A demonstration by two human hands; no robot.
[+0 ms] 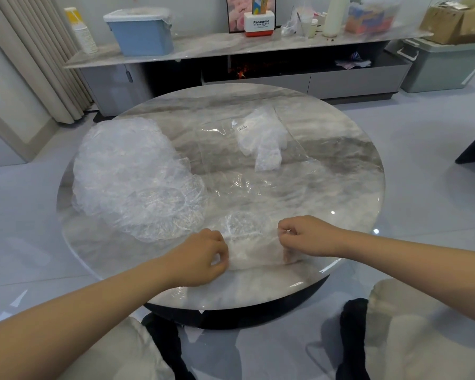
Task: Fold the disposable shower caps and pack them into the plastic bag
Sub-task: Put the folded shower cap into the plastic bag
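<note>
A clear cap (254, 242) lies stretched at the table's (340, 149) near edge, its long axis running side to side between the hands. The left hand (200, 259) pinches one end, the right hand (303, 235) the other. The bag (258, 141) lies straight beyond, slightly nearer the right hand; the unfolded pile (132, 176) sits off to the left.

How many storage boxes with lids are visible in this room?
2. A blue storage box stands on the long shelf at back left; a grey storage box stands on the floor at far right. Others may be hidden outside the view.
</note>
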